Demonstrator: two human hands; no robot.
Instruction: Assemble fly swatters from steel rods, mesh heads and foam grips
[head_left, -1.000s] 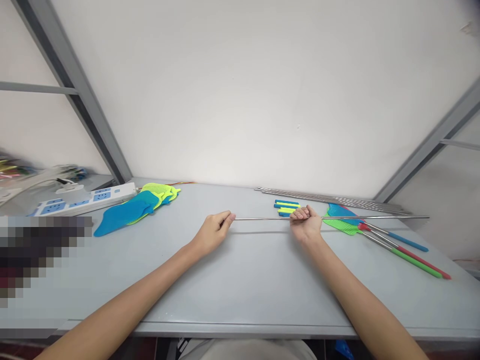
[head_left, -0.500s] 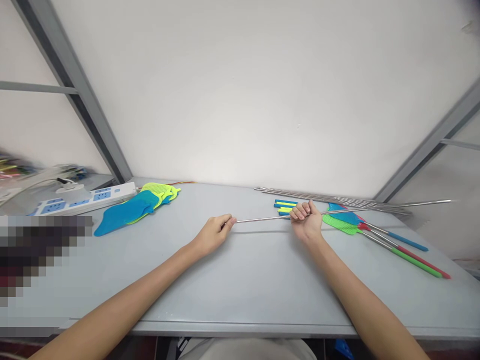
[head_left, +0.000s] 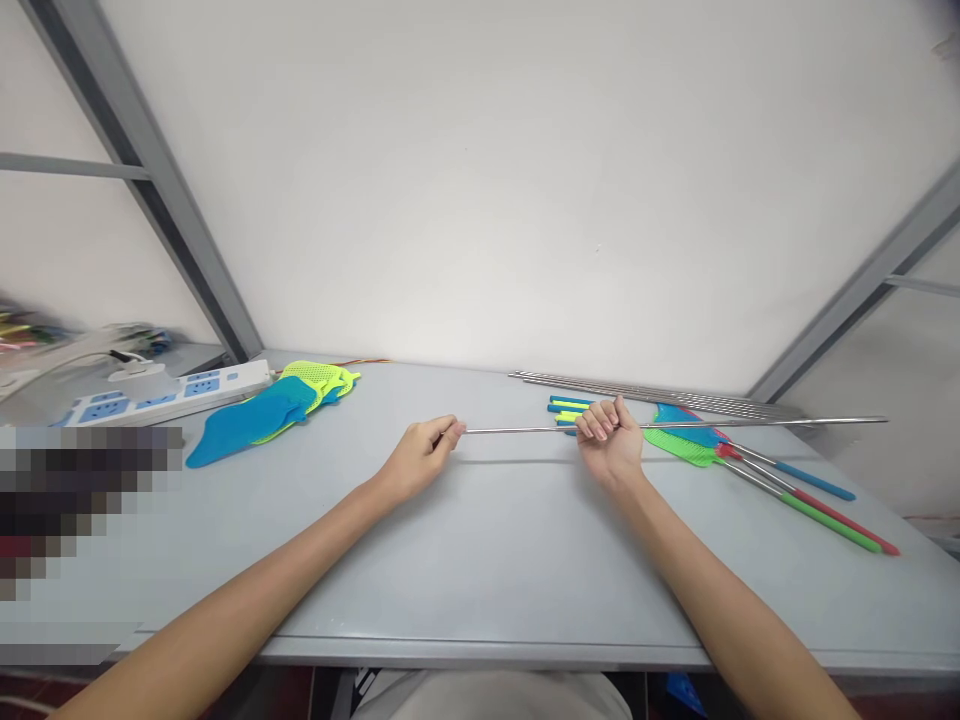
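A long thin metal rod (head_left: 525, 429) runs left to right just above the grey table (head_left: 480, 560). My left hand (head_left: 420, 458) pinches its left end between thumb and fingers. My right hand (head_left: 609, 438) is closed in a fist around the rod near its middle, and the right part of the rod sticks out far past it to about the table's right edge. Short blue and yellow-green sleeves (head_left: 570, 406) lie just behind my right hand.
A bundle of bare metal rods (head_left: 660, 394) lies along the wall at the back right. Finished swatters (head_left: 750, 465) with coloured handles lie right of my right hand. Blue and yellow mesh heads (head_left: 277, 410) and a power strip (head_left: 165, 390) lie at the left.
The rod's right end rose half a second ago and has come back down to nearly level. Both hands have kept their grip and hardly shifted.
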